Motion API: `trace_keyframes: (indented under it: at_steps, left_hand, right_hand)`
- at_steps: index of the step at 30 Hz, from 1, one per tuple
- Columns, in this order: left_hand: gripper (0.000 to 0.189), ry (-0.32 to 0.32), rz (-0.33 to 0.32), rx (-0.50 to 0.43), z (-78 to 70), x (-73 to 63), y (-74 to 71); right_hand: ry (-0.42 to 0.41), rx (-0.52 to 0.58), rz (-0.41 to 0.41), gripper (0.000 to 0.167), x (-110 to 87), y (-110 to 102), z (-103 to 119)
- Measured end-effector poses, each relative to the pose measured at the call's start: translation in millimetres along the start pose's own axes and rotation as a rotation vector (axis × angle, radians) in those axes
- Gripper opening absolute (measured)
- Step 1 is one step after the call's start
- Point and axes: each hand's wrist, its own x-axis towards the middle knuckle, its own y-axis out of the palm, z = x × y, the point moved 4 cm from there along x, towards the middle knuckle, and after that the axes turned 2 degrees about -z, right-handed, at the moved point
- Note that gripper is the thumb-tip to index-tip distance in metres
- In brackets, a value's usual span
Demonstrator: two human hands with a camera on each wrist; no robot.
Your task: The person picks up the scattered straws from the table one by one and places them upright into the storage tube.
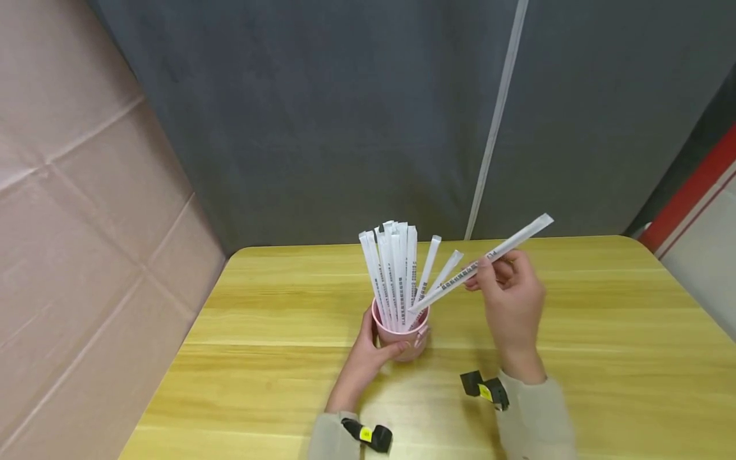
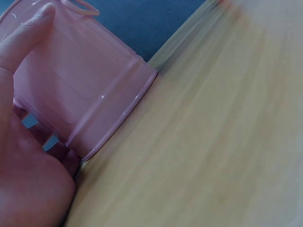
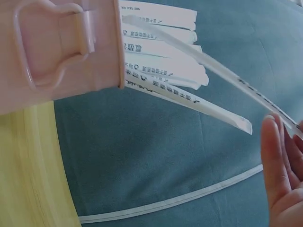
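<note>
A small pink pail (image 1: 405, 351) stands on the table, packed with white paper-wrapped straws (image 1: 397, 275) that carry dark printing. My left hand (image 1: 365, 358) grips the pail from its left, thumb across the front and the other fingers behind it. In the left wrist view, the pail's base (image 2: 123, 109) rests on the wood. To the right, my right hand (image 1: 513, 303) pinches one paper-wrapped straw (image 1: 517, 237) around its middle, held aslant. That straw's lower end overlaps the pail's mouth, and in the right wrist view the held straw (image 3: 222, 75) reaches to the rim.
The wooden table (image 1: 253, 364) meets a dark grey panel (image 1: 322, 128) with a pale vertical strip (image 1: 500, 115) at the back. A beige cloth (image 1: 86, 255) hangs at the left. At the far right is a red-edged white surface (image 1: 704, 236).
</note>
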Motion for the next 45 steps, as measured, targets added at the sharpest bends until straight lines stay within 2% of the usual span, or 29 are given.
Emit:
trace_keyframes:
  at_steps: [5,15,23,31,41,45]
  left_hand:
    - [0.093,-0.005,0.006,0.005,-18.6,-5.7,1.9]
    - [0.092,-0.014,0.006,-0.009,-18.2,-6.8,-0.2]
    - [0.093,-0.017,-0.001,-0.006,-18.3,-7.0,-0.2]
    - [0.094,-0.033,-0.002,0.022,-16.0,-7.3,1.3]
    - [0.093,-0.004,0.013,0.031,-16.4,-8.0,-2.0]
    - [0.093,0.013,0.006,0.005,-18.2,-5.8,-1.5]
  right_hand:
    - [0.041,-0.133,0.132,0.019,-3.2,8,-9]
    - [0.08,-0.348,0.442,0.018,-10.3,27,-21]
    - [0.009,-0.48,0.609,0.019,-13.1,38,-31]
    - [0.036,-0.528,0.693,0.016,-18.5,43,-41]
    - [0.204,-0.498,0.689,0.025,-23.9,44,-57]
    - [0.202,-0.463,0.783,0.035,-18.9,40,-60]
